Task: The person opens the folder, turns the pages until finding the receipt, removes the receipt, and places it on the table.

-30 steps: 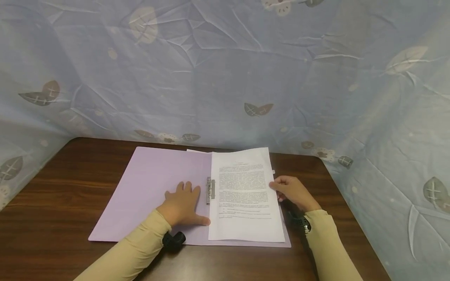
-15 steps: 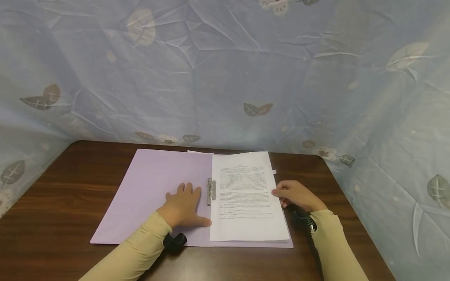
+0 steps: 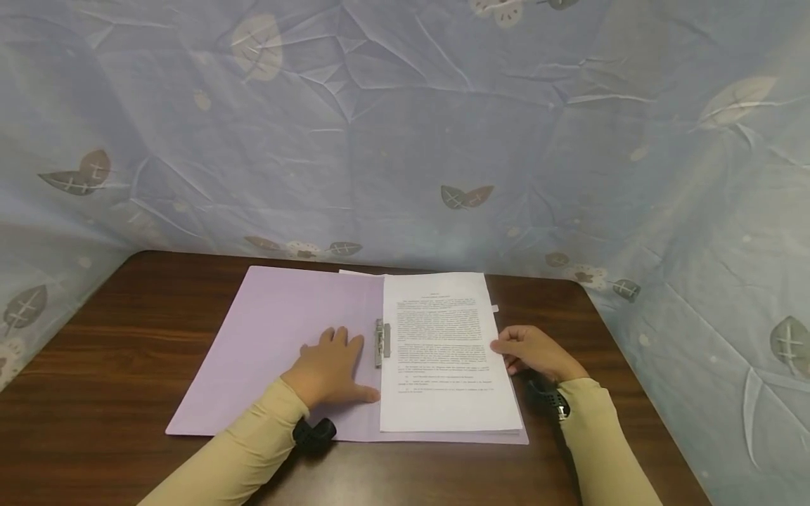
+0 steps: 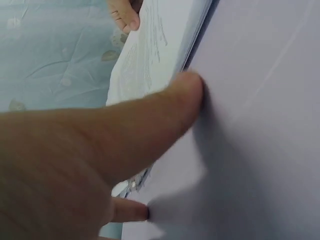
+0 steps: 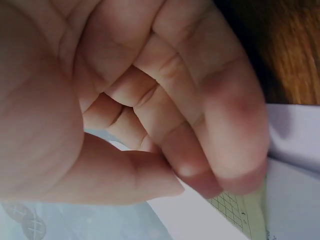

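Head view, nearest first: two pale yellow sleeves (image 3: 221, 453) reach in from seven and five o'clock, with a black wrist mount (image 3: 316, 433) at the left cuff and a dark strap (image 3: 560, 407) at the right. On the dark wood-grain table (image 3: 76, 351) lies an unfolded lilac file folder (image 3: 272, 316); its metal clip (image 3: 378, 343) is the centre for what follows. At eight o'clock the left hand (image 3: 329, 369) rests on the folder, fingers spread, thumb pointing at the pages' left edge; contact there is uncertain. The printed pages (image 3: 436, 414) lie at three o'clock on the folder's right half; whether the clip holds them cannot be told. Farther out at three o'clock, the right hand (image 3: 538, 351) pinches their right edge between thumb and curled fingers, how many sheets is unclear.

The step in hand looks like squaring or leafing through the stack; the next move probably calls for a steady left hand while the pinch guides the paper.

The typed paragraphs are too small to read. A yellowish gridded sheet (image 5: 242, 220) shows beneath the fingertips, without legible words; no brand appears. A small white tab (image 3: 495, 308) juts out toward two o'clock. Beyond, at twelve, hangs a leaf-patterned blue curtain (image 3: 392, 140).
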